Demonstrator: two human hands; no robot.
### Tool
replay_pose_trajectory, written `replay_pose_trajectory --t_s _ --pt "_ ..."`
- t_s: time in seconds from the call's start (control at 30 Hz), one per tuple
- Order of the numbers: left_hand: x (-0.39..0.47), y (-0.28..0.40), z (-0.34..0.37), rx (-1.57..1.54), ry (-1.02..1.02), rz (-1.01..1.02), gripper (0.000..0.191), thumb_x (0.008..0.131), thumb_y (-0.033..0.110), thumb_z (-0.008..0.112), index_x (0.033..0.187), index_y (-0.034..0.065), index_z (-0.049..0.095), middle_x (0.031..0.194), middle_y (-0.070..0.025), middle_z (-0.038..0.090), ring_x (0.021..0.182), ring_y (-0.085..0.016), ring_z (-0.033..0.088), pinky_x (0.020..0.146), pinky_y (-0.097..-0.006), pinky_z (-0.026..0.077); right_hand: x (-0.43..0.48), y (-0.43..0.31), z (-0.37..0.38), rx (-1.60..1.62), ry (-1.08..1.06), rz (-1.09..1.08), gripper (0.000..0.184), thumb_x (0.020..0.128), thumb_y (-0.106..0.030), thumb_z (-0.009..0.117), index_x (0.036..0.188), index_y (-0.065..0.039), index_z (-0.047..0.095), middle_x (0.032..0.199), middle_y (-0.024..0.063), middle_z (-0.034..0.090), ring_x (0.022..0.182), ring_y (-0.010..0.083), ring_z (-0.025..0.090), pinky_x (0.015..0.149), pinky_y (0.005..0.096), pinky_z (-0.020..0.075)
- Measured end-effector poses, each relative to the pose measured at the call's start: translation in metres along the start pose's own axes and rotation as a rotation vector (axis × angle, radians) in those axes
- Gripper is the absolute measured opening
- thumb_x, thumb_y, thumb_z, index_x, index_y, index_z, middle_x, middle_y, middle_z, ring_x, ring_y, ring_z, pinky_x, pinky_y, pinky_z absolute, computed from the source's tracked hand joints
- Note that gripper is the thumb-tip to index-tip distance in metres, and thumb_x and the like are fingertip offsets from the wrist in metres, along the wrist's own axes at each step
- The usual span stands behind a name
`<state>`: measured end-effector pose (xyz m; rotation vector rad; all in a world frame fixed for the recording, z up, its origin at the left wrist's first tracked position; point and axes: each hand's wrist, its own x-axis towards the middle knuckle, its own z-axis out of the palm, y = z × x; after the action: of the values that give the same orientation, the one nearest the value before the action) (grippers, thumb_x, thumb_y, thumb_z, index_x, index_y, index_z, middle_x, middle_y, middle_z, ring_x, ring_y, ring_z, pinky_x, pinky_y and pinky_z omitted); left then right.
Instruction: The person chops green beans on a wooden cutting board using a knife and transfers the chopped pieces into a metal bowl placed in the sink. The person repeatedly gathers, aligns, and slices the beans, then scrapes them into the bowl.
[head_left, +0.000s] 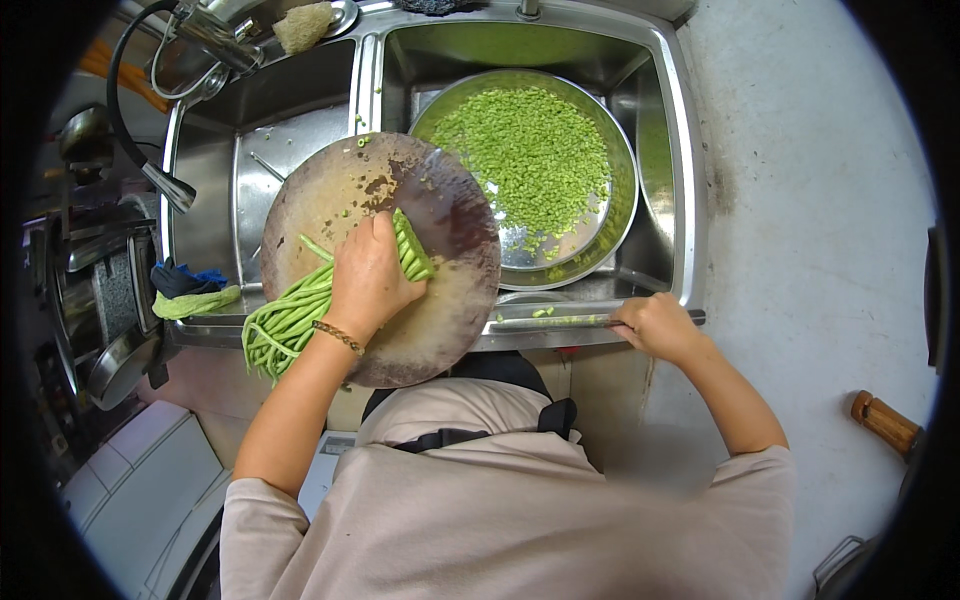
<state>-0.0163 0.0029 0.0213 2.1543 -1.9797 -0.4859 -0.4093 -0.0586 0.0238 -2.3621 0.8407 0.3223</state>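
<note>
My left hand (373, 271) is closed around a bundle of green long beans (292, 304) on a round wooden chopping board (420, 330). The cut ends face right, and the uncut lengths hang over the board's near left edge. Off to the right, my right hand (660, 326) grips a knife (570, 322) whose blade points left, over the sink's front rim, with bits of bean on it. Chopped long beans (532, 150) lie in a wide round metal basin (626, 225) in the right sink bowl.
The board rests across the double stainless-steel sink (686, 187), partly over the left bowl. A faucet with a black hose (120, 97) arches at the left. Cloths (191, 289) lie on the sink's left front corner. A wooden handle (885, 421) juts in at far right.
</note>
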Motion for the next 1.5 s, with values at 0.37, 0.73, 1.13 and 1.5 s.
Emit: replay_pose_trajectory --t_s 0.37,0.73,1.13,1.5 --pt "0.006 0.004 -0.006 0.009 -0.014 -0.015 0.064 0.055 0.021 0.083 0.103 -0.0029 0.048 0.091 -0.0202 0.059 0.087 -0.037 0.06 0.077 -0.0453 0.05 0.049 -0.056 -0.017 0.556 0.484 0.398 0.015 0.089 -0.01 0.063 0.087 0.005 0.061 0.069 0.0216 0.061 0.055 0.0315 0.057 0.055 0.0398 0.0451" --pt "0.013 0.013 -0.016 0.138 -0.026 -0.134 0.106 0.042 0.037 0.094 0.129 -0.0001 0.046 0.11 -0.0168 0.055 0.107 -0.034 0.054 0.086 -0.0448 0.048 0.128 -0.159 -0.007 0.559 0.518 0.221 0.02 0.089 -0.008 0.057 0.103 0.005 0.062 0.08 0.028 0.064 0.075 0.045 0.063 0.067 0.0486 0.0499" --pt "0.009 0.002 0.0 -0.077 0.048 -0.114 0.097 0.043 0.034 0.095 0.114 -0.0076 0.044 0.104 -0.0225 0.052 0.102 -0.038 0.053 0.09 -0.0426 0.046 0.104 -0.19 -0.024 0.552 0.451 0.185 0.019 0.092 -0.009 0.055 0.101 0.007 0.059 0.083 0.028 0.064 0.076 0.0457 0.062 0.067 0.0507 0.0483" --pt "-0.024 -0.012 -0.02 -0.079 -0.002 -0.116 0.128 0.038 0.052 0.092 0.137 -0.0064 0.034 0.123 -0.0221 0.053 0.119 -0.035 0.05 0.103 -0.0456 0.037 0.111 -0.195 -0.022 0.445 0.362 0.298 0.017 0.093 -0.01 0.054 0.092 0.007 0.057 0.076 0.0305 0.062 0.074 0.0477 0.062 0.066 0.0536 0.0472"
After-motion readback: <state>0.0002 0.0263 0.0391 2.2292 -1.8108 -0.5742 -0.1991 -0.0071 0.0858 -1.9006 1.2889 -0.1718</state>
